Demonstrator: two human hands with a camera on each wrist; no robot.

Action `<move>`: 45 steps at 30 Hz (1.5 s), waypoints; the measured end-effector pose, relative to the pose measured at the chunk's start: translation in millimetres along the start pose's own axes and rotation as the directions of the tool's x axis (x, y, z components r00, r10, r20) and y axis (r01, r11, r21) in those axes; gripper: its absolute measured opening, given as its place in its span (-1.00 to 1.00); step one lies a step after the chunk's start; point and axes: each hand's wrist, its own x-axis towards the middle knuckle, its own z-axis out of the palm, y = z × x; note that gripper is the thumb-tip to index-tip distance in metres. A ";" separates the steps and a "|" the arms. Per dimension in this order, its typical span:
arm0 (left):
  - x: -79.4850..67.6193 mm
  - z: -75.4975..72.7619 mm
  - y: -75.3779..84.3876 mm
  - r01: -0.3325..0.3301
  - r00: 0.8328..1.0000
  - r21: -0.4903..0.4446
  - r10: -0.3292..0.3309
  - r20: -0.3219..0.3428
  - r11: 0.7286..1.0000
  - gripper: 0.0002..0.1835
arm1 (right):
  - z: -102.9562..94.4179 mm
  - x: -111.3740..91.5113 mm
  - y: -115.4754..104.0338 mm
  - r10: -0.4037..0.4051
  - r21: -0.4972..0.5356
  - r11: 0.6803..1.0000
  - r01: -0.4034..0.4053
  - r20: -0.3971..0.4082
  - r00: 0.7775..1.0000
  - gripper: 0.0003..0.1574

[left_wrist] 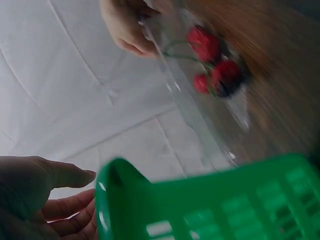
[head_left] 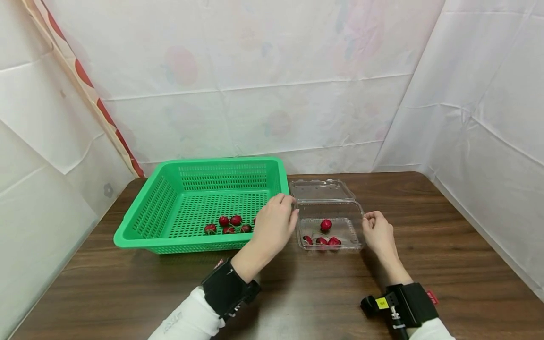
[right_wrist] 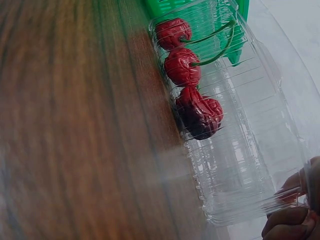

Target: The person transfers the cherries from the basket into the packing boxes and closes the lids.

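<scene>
My left hand [head_left: 274, 222] is over the right rim of the green basket [head_left: 170, 245], close to the left edge of a clear plastic clamshell box [head_left: 329, 203]. In the left wrist view its thumb [left_wrist: 70, 175] and fingers stand apart beside the basket's rim, with nothing visible between them. My right hand [head_left: 378, 233] pinches the right edge of the box between thumb and fingertips. Several red cherries, one of them a cherry [head_left: 326, 225] lying farther back, are in the box. Green stems show on the cherries [right_wrist: 182, 67] in the right wrist view.
More red cherries [head_left: 235, 220] lie at the front right inside the basket, partly hidden by my left hand. The box's lid [head_left: 321, 190] is folded back toward the white curtain [head_left: 255, 118]. Both containers stand on a dark wooden table [head_left: 323, 293].
</scene>
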 end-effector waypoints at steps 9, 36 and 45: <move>0.6 -8.6 -29.8 0.114 0.984 -0.010 -0.112 0.135 0.993 -0.80 | -0.4 0.2 -0.1 0.006 -0.001 1.000 -0.006 -0.002 1.000 -0.76; 1.7 -9.2 -94.1 0.264 0.835 0.055 -0.257 0.487 0.963 -0.65 | -0.1 -0.3 -0.7 -0.003 0.000 1.000 0.003 0.007 1.000 -0.75; 0.9 -1.4 -98.7 0.270 0.781 0.062 -0.256 0.570 0.961 -0.61 | 1.0 -0.4 -0.3 -0.015 -0.008 1.000 0.015 -0.014 1.000 -0.76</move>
